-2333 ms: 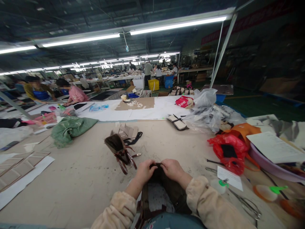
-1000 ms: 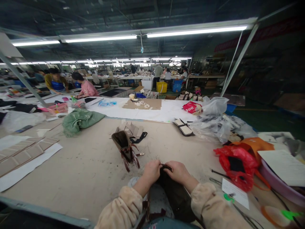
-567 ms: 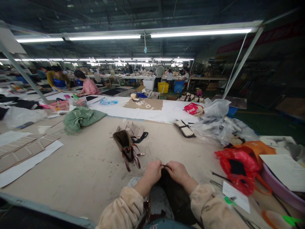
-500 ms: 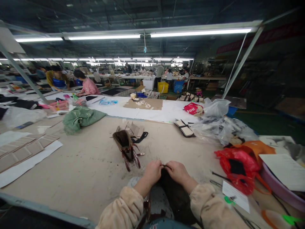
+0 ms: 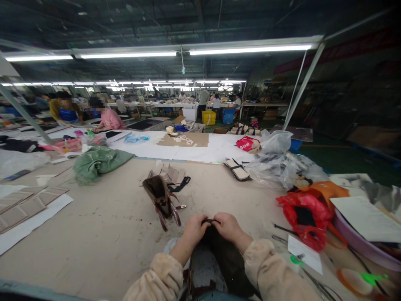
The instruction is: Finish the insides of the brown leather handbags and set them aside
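Cloth point(image 5: 230, 263): dark, near, at the center, its top rim in both hands, the rest falling toward the near edge.
Left hand point(image 5: 194, 229): pinching the cloth's rim between thumb and fingers.
Right hand point(image 5: 226, 225): pinching the same rim just to the right, the 2 hands close together.
Sleeves point(image 5: 266, 261): cream, gathered at both wrists.
Bag point(image 5: 156, 190): brown, mouth open, on the table point(image 5: 103, 234), left of the hands and farther off; its straps point(image 5: 175, 215) lie on the near side.
Card pieces point(image 5: 169, 172): heaped just beyond the bag, a black strip point(image 5: 181, 184) at their right.
Green fabric point(image 5: 102, 161): crumpled, far left.
Panels point(image 5: 28, 207): left, on white paper point(image 5: 59, 207).
Bundle point(image 5: 237, 169): far, right of center, with a dark band.
Red plastic point(image 5: 321, 205): right, around something black, beside a purple basin point(image 5: 372, 248).
Co-workers: 2 at far left, 1 in pink point(image 5: 111, 119), 1 in yellow point(image 5: 56, 109).
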`<state>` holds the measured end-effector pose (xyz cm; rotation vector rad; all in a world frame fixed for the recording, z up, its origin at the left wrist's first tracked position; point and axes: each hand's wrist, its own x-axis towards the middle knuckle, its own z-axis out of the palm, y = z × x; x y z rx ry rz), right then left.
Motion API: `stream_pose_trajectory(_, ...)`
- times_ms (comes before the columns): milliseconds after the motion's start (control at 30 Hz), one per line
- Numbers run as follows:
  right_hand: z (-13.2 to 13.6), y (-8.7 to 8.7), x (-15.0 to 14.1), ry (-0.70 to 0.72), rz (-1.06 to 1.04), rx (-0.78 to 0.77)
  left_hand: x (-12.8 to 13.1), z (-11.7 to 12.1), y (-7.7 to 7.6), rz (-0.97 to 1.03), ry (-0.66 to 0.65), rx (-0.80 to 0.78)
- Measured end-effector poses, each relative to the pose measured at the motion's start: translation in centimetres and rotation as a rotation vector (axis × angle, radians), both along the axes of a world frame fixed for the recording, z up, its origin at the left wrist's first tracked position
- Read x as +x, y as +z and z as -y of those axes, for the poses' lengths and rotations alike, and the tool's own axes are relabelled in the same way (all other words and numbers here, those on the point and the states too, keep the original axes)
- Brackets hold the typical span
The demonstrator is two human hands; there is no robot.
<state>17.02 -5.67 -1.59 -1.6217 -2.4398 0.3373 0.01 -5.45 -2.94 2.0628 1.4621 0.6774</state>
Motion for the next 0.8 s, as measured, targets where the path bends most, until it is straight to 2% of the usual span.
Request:
stream_pose_trajectory(367, -0.09, -0.47, 0.38, -0.018, -0.05, -0.007, 0.23, -0.42, 0.3, -0.066, -0.013, 0.019)
stream_pose_trajectory(800, -0.1, -0.81, 0.78, -0.008, -0.061, 0.02, 0.44, -0.41, 0.64, -0.047, 0.008, 0.013)
